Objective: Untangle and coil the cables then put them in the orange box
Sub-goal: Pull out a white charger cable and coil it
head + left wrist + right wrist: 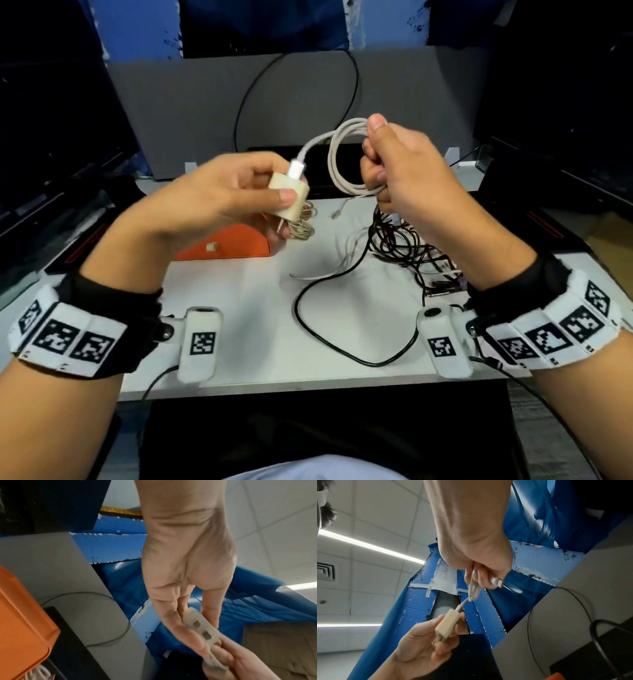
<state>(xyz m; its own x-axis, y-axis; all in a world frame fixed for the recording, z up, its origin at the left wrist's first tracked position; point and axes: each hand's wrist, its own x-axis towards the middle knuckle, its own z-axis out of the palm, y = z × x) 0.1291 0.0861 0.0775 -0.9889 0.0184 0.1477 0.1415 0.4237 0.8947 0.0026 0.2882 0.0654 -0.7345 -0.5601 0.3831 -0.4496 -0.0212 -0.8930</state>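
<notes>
My left hand point(239, 192) pinches a cream wall charger point(289, 195) between thumb and fingers; its two prongs face the left wrist camera point(202, 628). A white cable point(342, 161) plugs into the charger and runs to a coil of loops that my right hand point(394, 168) grips in a fist above the table. In the right wrist view the cable's free connector point(497, 582) sticks out of the right hand point(481, 566), with the charger point(447, 625) below it. The orange box point(233, 245) lies under my left hand.
A tangle of black and white cables point(407, 246) lies on the white table point(239, 291) at the right, with one black cable point(329, 329) looping toward the front edge. A beige coiled cord point(305, 222) sits beside the box. Dark monitors stand at both sides.
</notes>
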